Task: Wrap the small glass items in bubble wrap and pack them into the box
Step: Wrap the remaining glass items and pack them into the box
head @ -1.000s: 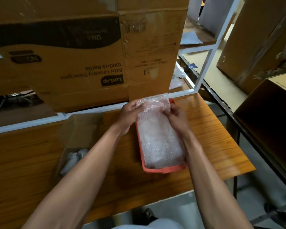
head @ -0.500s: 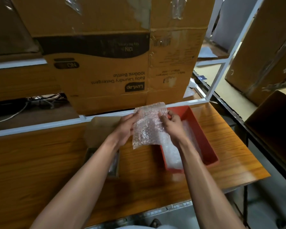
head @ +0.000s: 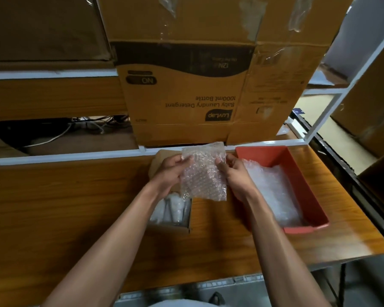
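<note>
Leftmost of the task's things, the small cardboard box [head: 171, 211] sits open on the worktop [head: 53, 207] toward its far edge, with pale wrapped items [head: 172, 209] showing inside; what they are cannot be told. Directly above its right side, the left hand [head: 170, 173] pinches the left upper edge of a bubble wrap sheet [head: 203, 173], while the right hand [head: 234, 173] pinches the right upper edge. The sheet hangs upright between them, long axis vertical, its lower edge just over the box's right rim. No glass item is visible in it. Just right of the right hand stands the red tray [head: 306, 187] near the worktop's right edge, its long axis running away from the person, holding more bubble wrap [head: 273, 191]. The right hand is nearer the tray, the left nearer the box.

Behind, an upside-down carton [head: 186, 103] reads "LuvLap", "Baby Laundry Detergent", "1000ml Bottle", "12N".
</note>
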Motion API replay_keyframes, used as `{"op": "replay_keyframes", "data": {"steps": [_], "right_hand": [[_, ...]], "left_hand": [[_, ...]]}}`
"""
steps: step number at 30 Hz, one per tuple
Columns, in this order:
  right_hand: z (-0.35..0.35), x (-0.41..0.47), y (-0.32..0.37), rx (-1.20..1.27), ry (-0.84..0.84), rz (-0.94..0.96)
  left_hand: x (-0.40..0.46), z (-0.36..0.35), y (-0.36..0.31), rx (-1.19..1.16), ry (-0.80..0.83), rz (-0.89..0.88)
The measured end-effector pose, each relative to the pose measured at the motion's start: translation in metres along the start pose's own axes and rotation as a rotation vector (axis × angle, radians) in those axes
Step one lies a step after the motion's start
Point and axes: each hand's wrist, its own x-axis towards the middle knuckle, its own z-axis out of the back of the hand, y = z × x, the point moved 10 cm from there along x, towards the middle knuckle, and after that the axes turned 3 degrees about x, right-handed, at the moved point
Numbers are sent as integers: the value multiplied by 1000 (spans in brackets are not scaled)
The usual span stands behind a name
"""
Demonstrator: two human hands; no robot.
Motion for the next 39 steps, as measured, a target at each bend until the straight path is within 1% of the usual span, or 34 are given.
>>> {"op": "replay_keyframes", "data": {"steps": [2, 4, 6, 7, 12, 15, 19, 23, 26, 29, 31, 33, 35, 39], "right_hand": [[-10, -2, 0, 2, 38, 9], [-19, -3, -1, -18, 84, -4], [-28, -2, -7, 9, 152, -25], [-31, -3, -8, 17, 156, -38], [-36, -5, -6, 27, 121, -30], [-41, -5, -2, 41, 138, 12], [-40, -3, -6, 18, 109, -8], [-40, 1, -11, -12, 119, -30], [-43, 1, -9, 13, 139, -39], [-44, 0, -13, 82, 133, -82], [-45, -1, -15, 141, 130, -109], [-46, -2, -13, 160, 133, -117], [-48, -1, -10, 130, 147, -96], [-47, 2, -5, -17, 167, -23]], "left_hand": [[-3, 6, 9, 48, 11, 21], [-5, 18, 15, 57, -40, 29], [-5, 31, 16, 49, -92, 2], [-8, 34, 14, 46, -103, -13], [-22, 38, 4, 17, -81, -63], [-23, 45, 7, -12, -79, -55], [-24, 48, 5, 71, -56, -68], [-27, 47, 2, 143, -49, -83], [-23, 50, 6, 168, -30, -115], [-21, 55, 14, 170, -33, -91], [-20, 56, 18, 252, -16, -103], [-19, 60, 19, 379, -41, -102], [-19, 63, 16, 432, -67, -94], [-19, 66, 9, 416, -28, -133]]}}
